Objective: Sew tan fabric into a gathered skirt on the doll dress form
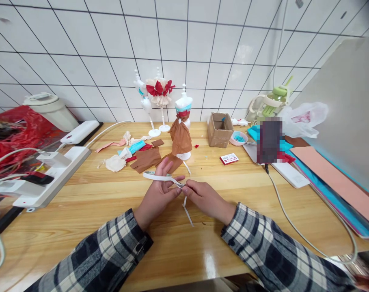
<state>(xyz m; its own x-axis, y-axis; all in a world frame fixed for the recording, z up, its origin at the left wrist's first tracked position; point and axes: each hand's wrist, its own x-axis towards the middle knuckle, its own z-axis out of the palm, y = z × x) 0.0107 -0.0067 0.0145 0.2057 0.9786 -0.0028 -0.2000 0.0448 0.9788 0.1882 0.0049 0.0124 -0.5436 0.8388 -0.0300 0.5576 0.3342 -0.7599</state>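
Observation:
A loop of narrow white tape [158,177], with print on its inner side, hangs around the fingers of my left hand [160,194]. The thumb of that hand presses the tape near its right end. My right hand [204,198] is closed, pinching the tape's end against my left fingertips. Below the pinch dangles a thin, knotted white strip [188,213]. Just beyond my hands stands a white mini dress form [183,101], wrapped in blue and red bands with a brown crepe paper skirt [181,138]. Brown paper pieces [146,159] lie beside it.
Two more dress forms [160,91] stand behind. Paper scraps [115,162] lie left. A cardboard box [220,129], pink bowl [238,138], small red-and-white box [229,158] and pixelated phone-shaped object [268,140] are right. A power strip [55,178] lies far left; a cable [289,219] crosses the right.

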